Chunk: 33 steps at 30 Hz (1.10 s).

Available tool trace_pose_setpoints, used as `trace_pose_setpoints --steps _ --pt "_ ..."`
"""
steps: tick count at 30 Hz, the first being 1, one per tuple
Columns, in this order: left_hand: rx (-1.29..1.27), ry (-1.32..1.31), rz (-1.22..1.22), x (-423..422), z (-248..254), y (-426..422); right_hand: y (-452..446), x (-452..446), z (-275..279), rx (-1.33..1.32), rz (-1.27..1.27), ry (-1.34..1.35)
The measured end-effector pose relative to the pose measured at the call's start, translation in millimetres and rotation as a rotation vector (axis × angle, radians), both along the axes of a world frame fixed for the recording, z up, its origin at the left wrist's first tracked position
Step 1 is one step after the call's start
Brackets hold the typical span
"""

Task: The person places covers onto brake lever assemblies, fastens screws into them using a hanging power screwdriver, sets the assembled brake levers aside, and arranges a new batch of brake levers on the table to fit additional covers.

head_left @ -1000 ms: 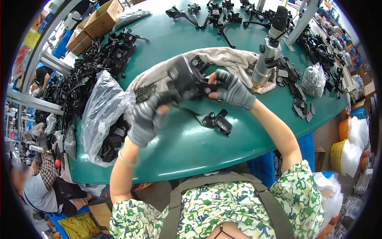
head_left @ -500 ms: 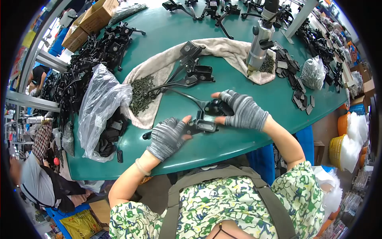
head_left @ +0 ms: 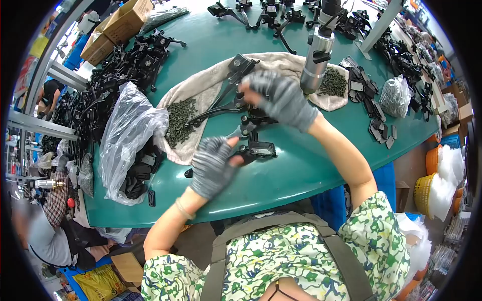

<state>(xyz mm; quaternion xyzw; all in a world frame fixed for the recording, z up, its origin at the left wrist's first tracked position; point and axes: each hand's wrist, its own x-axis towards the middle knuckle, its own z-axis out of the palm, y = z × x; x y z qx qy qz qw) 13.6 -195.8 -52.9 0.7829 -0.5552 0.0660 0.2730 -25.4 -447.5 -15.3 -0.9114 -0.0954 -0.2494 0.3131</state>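
The lever lay on the green table near its front edge, the left hand closed around its arm. Just beyond, the right hand was over two more levers and hid part of them; blur left its grip impossible to tell. Behind these curved a pale cloth, bearing screws at its left end and more at its right, where a driver hung in front. Leftward, a clear bag partly covered dark parts, beside a heap of levers. Small plates lay to the right.
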Motion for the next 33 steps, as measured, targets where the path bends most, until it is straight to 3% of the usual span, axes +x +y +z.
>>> trace_pose_setpoints --steps 2,4,6,7,10,11,12,14,17,20,21,25,28,30,33 --pt "-0.137 0.075 0.068 32.1 -0.8 -19.7 0.6 32.2 12.1 -0.053 -0.237 -0.055" --pt "-0.060 -0.203 0.205 68.9 10.9 -49.9 -16.7 85.7 -22.0 -0.472 -0.350 -0.190" --pt "0.092 0.158 0.182 95.7 -10.0 -61.9 -12.6 99.1 4.4 -0.427 -0.351 0.580" --pt "0.150 0.193 0.218 97.0 -4.3 -65.3 -25.6 112.5 2.0 -0.363 -0.232 0.601" --pt "0.124 0.286 0.178 108.2 -11.8 -67.3 -51.1 108.7 -3.8 -0.295 -0.125 0.614" --pt "0.220 0.520 0.245 111.9 -5.9 -69.9 -56.5 100.3 -2.6 -0.256 -0.119 0.557" --pt "0.170 0.512 0.217 118.6 -9.1 -73.4 -55.7 91.0 6.4 -0.237 -0.153 0.585" --pt "0.309 0.506 0.110 127.6 -12.2 -77.0 -59.5 81.5 8.9 -0.319 -0.122 0.628" --pt "0.391 0.378 0.070 126.5 7.4 -90.3 -70.8 58.6 -19.0 -0.113 -0.127 0.435" --pt "0.274 0.268 0.013 131.0 7.6 -92.5 -69.2 50.8 -53.0 -0.129 -0.267 0.224" --pt "0.219 0.333 0.054 130.5 9.4 -90.9 -69.5 53.4 -58.7 -0.116 -0.267 0.228" --pt "0.257 0.002 -0.048 107.4 13.2 -72.1 -64.1 58.0 -67.3 -0.019 -0.316 0.200" --pt "0.219 -0.155 -0.142 94.2 8.9 -67.2 -63.3 59.9 -65.9 -0.098 -0.329 0.161" --pt "0.275 -0.195 -0.106 82.6 0.0 -64.4 -64.7 56.4 -63.4 -0.084 -0.301 0.218" --pt "0.294 0.010 -0.048 77.9 -8.0 -68.4 -58.2 44.3 -63.5 -0.028 -0.301 0.200"
